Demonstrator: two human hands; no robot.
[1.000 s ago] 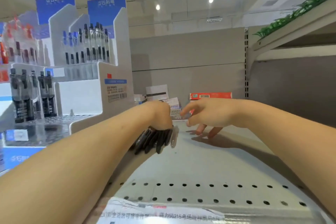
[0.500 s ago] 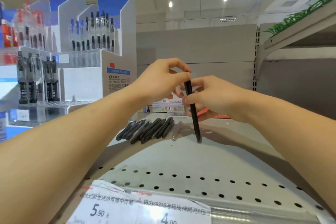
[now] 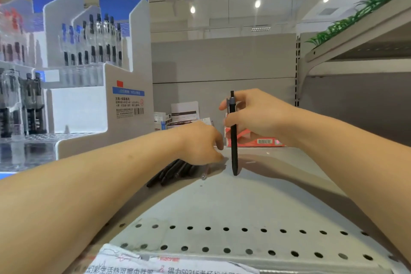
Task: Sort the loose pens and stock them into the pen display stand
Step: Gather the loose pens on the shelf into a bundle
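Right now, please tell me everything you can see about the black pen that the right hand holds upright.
The black pen is slim, with a matte dark barrel that looks like plastic, a grey band near its top, a small push button above it and a clip on its left side. It stands nearly vertical, tip down, the tip at or just above the grey shelf; contact cannot be told. The right hand grips its upper half. It stands just right of the loose pens under the left hand.

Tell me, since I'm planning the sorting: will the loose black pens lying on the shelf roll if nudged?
Probably. The loose black pens look slim and round, and the metal shelf looks smooth. Lying side by side, they may check each other. They look rigid, like the pen upright in the right hand.
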